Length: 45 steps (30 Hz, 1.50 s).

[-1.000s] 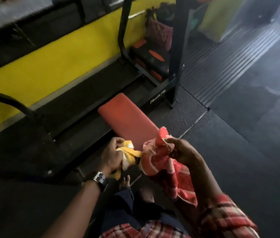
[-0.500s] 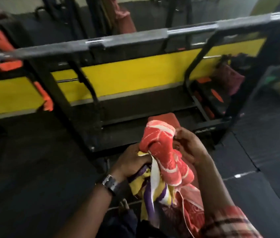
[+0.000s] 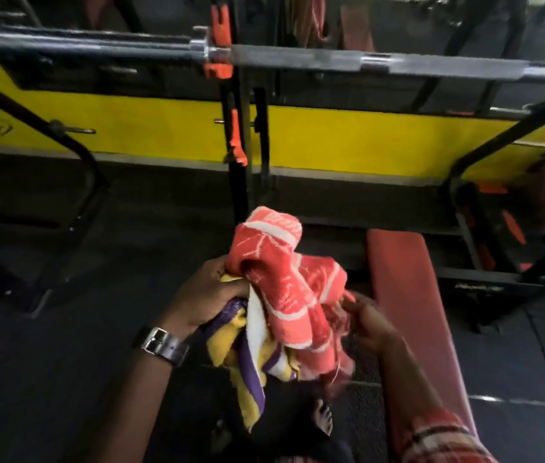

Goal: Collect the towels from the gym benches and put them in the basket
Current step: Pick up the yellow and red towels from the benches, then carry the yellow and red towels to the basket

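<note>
blurred label (image 3: 474, 287) on bench frame (image 3: 498, 279), nothing legible

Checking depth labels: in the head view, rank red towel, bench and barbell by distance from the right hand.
1. Red towel: held in the right hand.
2. Bench: just to its right.
3. Barbell: far ahead, racked up top.

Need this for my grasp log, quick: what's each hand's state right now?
Left hand: closed, grip on the yellow-purple towel, red towel bunched above.
Right hand: at the red towel's hanging edge; blur hides its grip.
</note>
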Available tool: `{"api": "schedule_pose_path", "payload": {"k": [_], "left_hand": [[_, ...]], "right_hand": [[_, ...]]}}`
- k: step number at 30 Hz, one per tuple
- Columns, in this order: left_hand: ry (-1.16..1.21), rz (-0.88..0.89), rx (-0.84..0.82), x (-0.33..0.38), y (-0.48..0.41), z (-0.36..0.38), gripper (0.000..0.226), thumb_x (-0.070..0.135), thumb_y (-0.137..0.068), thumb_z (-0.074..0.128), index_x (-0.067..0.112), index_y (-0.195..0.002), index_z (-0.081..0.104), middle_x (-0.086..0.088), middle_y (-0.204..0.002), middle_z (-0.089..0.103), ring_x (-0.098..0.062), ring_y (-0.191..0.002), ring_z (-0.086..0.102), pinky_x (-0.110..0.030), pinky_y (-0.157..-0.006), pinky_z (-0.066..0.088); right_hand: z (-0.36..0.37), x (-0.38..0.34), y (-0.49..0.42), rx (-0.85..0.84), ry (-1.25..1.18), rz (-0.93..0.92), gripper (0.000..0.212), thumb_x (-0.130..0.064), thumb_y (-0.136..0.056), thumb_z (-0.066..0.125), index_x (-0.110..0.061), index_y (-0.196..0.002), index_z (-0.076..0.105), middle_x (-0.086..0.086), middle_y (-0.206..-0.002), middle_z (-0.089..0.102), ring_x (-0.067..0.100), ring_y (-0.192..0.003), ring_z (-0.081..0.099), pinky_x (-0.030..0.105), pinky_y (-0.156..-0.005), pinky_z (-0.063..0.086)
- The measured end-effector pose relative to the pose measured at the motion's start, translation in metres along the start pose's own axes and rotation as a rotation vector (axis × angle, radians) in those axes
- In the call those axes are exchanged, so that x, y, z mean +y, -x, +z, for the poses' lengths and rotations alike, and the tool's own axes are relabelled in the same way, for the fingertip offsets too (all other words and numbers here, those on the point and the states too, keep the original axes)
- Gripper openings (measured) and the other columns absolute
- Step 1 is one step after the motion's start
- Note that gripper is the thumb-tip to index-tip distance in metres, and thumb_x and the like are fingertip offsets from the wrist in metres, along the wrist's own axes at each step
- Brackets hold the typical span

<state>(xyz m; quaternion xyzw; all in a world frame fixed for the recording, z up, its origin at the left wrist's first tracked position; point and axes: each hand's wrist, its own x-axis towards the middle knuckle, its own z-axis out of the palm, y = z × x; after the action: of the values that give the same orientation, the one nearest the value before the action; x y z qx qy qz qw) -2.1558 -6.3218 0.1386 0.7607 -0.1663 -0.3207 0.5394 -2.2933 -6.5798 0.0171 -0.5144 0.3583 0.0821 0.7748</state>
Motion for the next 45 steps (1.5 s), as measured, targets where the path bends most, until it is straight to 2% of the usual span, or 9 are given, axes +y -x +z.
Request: {"api": "schedule_pose_path", "payload": {"k": [8, 16, 23, 26, 29, 33, 36, 42, 45], "left_hand": [[0.030, -0.172, 0.247, -0.078, 0.067, -0.117, 0.043, 0.037, -0.055, 0.072, 0.033, -0.098, 0.071, 0.004, -0.094, 0.078, -0.019, -0.091, 0.073, -0.053, -0.094, 0.053], [0.191, -0.079, 0.488, -0.101, 0.119, -0.203, 0.042, 0.034, -0.063, 0.068, 0.037, -0.105, 0.070, 0.012, -0.095, 0.077, -0.006, -0.090, 0.072, -0.038, -0.088, 0.055], [0.325, -0.109, 0.800, -0.129, 0.192, -0.298, 0.052, 0.013, -0.069, 0.073, 0.035, -0.116, 0.066, 0.003, -0.114, 0.074, -0.013, -0.104, 0.069, -0.027, -0.094, 0.052], [0.298, -0.208, 1.069, -0.143, 0.242, -0.351, 0.060, -0.004, -0.075, 0.075, 0.017, -0.129, 0.057, -0.013, -0.128, 0.065, -0.015, -0.106, 0.067, -0.024, -0.091, 0.053], [0.162, -0.310, 1.291, -0.160, 0.297, -0.388, 0.060, 0.019, -0.072, 0.073, 0.015, -0.130, 0.060, -0.012, -0.121, 0.069, -0.024, -0.108, 0.066, -0.036, -0.095, 0.052], [0.195, -0.351, 1.614, -0.189, 0.362, -0.408, 0.043, 0.003, -0.084, 0.070, 0.011, -0.126, 0.064, -0.010, -0.119, 0.069, -0.019, -0.102, 0.065, -0.017, -0.082, 0.050], [0.348, -0.281, 1.904, -0.216, 0.411, -0.421, 0.042, -0.005, -0.084, 0.064, 0.015, -0.121, 0.067, -0.011, -0.115, 0.070, -0.030, -0.107, 0.065, -0.034, -0.091, 0.050], [0.434, -0.170, 2.123, -0.259, 0.522, -0.461, 0.038, 0.003, -0.085, 0.066, 0.036, -0.099, 0.077, -0.002, -0.112, 0.075, -0.026, -0.110, 0.068, -0.054, -0.102, 0.048], [0.503, -0.144, 2.199, -0.272, 0.580, -0.494, 0.032, 0.013, -0.079, 0.073, 0.039, -0.096, 0.077, -0.002, -0.105, 0.077, -0.028, -0.102, 0.071, -0.055, -0.096, 0.053]], "right_hand": [[0.147, -0.061, 0.005, -0.385, -0.173, -0.190, 0.041, -0.011, -0.073, 0.063, 0.001, -0.112, 0.061, 0.019, -0.095, 0.066, 0.031, -0.085, 0.060, 0.037, -0.076, 0.049], [0.382, -0.044, -0.001, -0.758, 0.320, -0.260, 0.099, -0.025, -0.055, 0.094, -0.015, -0.140, 0.043, 0.015, -0.128, 0.064, 0.029, -0.114, 0.064, 0.042, -0.089, 0.055], [0.556, -0.013, -0.033, -0.752, 0.551, -0.397, 0.022, -0.020, -0.074, 0.080, -0.029, -0.093, 0.074, 0.008, -0.086, 0.077, 0.017, -0.073, 0.070, 0.031, -0.062, 0.055], [0.640, 0.006, -0.038, -0.853, 0.596, -0.391, 0.024, -0.019, -0.075, 0.079, -0.034, -0.094, 0.074, -0.002, -0.090, 0.078, 0.015, -0.078, 0.074, 0.030, -0.067, 0.059], [0.712, 0.026, -0.033, -0.986, 0.626, -0.355, 0.032, -0.021, -0.071, 0.081, -0.029, -0.101, 0.074, 0.001, -0.099, 0.078, 0.022, -0.095, 0.074, 0.038, -0.081, 0.059], [0.790, 0.059, -0.014, -1.108, 0.663, -0.318, 0.042, -0.018, -0.068, 0.078, -0.032, -0.107, 0.070, 0.001, -0.107, 0.076, 0.022, -0.102, 0.071, 0.050, -0.092, 0.055], [0.848, 0.097, 0.016, -1.217, 0.690, -0.312, 0.042, -0.003, -0.074, 0.070, -0.034, -0.104, 0.071, 0.001, -0.106, 0.076, 0.022, -0.101, 0.072, 0.053, -0.093, 0.054], [0.960, 0.175, 0.112, -1.434, 0.693, -0.312, 0.022, -0.023, -0.080, 0.077, -0.031, -0.101, 0.077, 0.002, -0.101, 0.078, 0.016, -0.093, 0.074, 0.032, -0.079, 0.060], [1.019, 0.212, 0.153, -1.478, 0.723, -0.299, 0.022, -0.013, -0.083, 0.075, -0.021, -0.103, 0.077, 0.007, -0.101, 0.077, 0.023, -0.097, 0.073, 0.042, -0.084, 0.059]]}}
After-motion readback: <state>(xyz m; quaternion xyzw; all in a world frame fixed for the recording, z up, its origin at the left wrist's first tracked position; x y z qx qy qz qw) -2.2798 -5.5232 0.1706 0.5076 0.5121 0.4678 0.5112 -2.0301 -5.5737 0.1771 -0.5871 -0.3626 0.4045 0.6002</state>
